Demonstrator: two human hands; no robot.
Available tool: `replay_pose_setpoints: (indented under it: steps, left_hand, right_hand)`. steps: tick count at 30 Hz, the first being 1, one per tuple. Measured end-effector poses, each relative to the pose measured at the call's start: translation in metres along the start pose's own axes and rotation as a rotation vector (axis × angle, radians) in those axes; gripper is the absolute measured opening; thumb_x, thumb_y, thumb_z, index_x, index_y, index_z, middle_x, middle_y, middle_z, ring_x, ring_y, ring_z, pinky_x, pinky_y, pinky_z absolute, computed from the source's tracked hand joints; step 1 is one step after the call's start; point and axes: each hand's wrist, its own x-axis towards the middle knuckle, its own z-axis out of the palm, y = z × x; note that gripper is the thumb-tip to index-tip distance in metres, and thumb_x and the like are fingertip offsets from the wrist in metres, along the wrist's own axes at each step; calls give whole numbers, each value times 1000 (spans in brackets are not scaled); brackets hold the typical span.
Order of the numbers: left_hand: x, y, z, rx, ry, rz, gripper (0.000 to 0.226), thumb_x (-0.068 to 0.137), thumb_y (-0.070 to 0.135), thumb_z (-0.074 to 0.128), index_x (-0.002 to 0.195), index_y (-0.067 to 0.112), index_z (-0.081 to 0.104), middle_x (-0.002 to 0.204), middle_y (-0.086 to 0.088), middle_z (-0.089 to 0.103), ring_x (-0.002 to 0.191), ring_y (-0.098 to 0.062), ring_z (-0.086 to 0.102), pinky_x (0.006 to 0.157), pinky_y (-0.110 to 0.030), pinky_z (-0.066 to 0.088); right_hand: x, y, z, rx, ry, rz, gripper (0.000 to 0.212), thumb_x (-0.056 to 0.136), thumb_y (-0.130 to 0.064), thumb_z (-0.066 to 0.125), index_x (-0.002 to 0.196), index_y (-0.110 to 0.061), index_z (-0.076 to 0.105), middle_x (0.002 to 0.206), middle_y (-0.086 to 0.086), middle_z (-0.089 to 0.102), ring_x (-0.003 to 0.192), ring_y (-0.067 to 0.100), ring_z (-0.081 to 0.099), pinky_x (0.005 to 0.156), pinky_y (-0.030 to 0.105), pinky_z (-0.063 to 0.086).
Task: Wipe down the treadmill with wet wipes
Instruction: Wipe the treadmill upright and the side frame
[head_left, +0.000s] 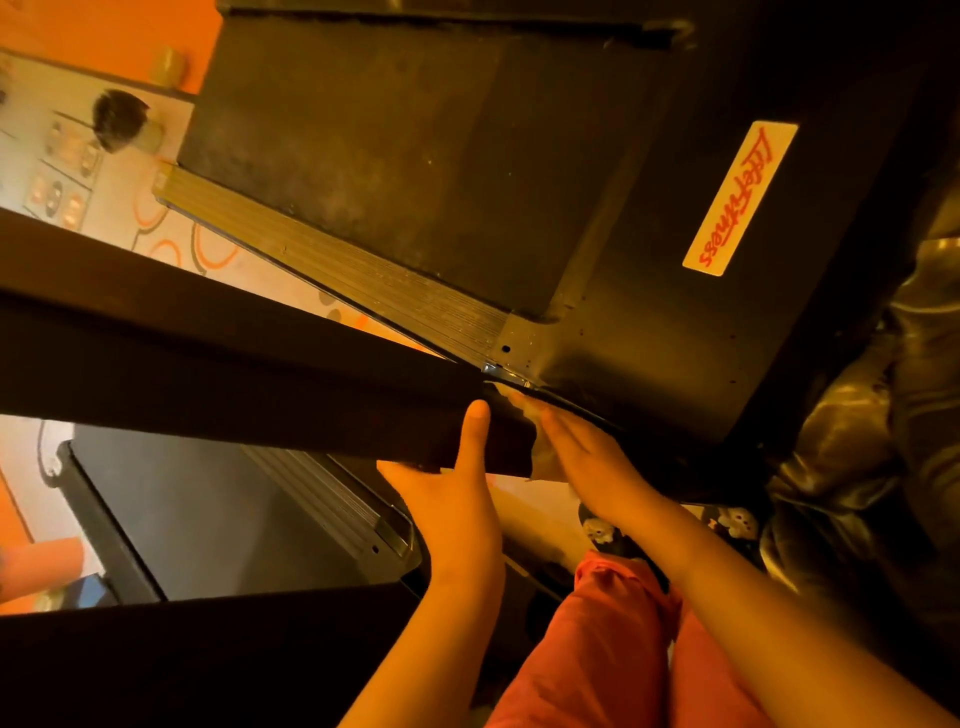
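The treadmill fills most of my view, its deck running from the middle toward twelve o'clock. The belt is the broadest surface: flat, matt black rubber speckled with pale dust. At two o'clock sits the motor cover, a smooth hard black shell with a faint sheen. It carries a pale rectangular sticker lettered in red. A dark upright, squared and dull, slants in from nine o'clock and meets the base just below centre. Along the belt's nine-o'clock edge lies the side rail, ribbed grey metal ending in a screwed plate.

My left hand takes the upright's lower end in its grip, thumb laid over the near face and palm cupped beneath. I judge that this steadies both me and the bar while I work at the joint. My right hand lies flat at the centre of the frame, fingers straight and curled round nothing. It presses toward the seam where the upright meets the base. At the edge of that palm shows a pale crumpled scrap, which I take for the wet wipe. It seems trapped under the flat hand so I can push it into the corner, though the dim orange light leaves me unsure. Flat fingers suit a narrow crevice better than a fist would.
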Motion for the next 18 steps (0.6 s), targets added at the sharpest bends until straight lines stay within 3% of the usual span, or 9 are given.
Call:
replay_pose_setpoints:
  steps: [3,6,9,12,14,18]
  left_hand:
    - [11,15,-8,-8,-34,34,100,56,46,71,146,24,32,140,6,49,129,-12,46,110,-32,36]
    - [15,16,-8,26,-71,52,81,58,46,70,132,30,41,127,11,55,117,-4,53,106,-30,41]
    - [14,11,-2,45,-52,82,61,60,49,67,116,37,45,110,21,55,98,12,54,88,-13,42]
    - [12,7,1,22,-2,85,67,62,51,65,123,31,46,110,22,56,100,8,54,86,-12,42]
    - [13,7,2,30,11,73,59,64,49,65,118,36,45,109,23,55,98,10,54,81,-9,42]
    - [13,4,5,29,44,22,48,81,31,71,117,36,39,104,28,48,93,14,48,77,-2,35]
  right_hand:
    - [2,-29,10,-39,-51,-58,33,105,-36,26,131,-53,39,126,-37,40,107,-34,29,96,-2,26]
    - [13,-51,16,-78,-172,-88,38,103,-48,21,135,-59,36,143,-32,35,134,-9,27,115,29,23]
    - [32,-61,13,-57,-364,-40,43,100,-54,20,142,-57,27,154,-24,24,146,9,16,120,45,16]
    - [46,-62,9,-49,-481,-27,63,85,-70,22,146,-55,17,159,-20,13,148,11,7,121,49,11]
    - [53,-57,8,-51,-496,0,71,83,-70,23,150,-49,14,160,-18,10,148,10,5,121,50,8]
    - [51,-45,0,-54,-486,77,55,98,-56,22,151,-46,12,161,-17,8,148,10,3,121,46,5]
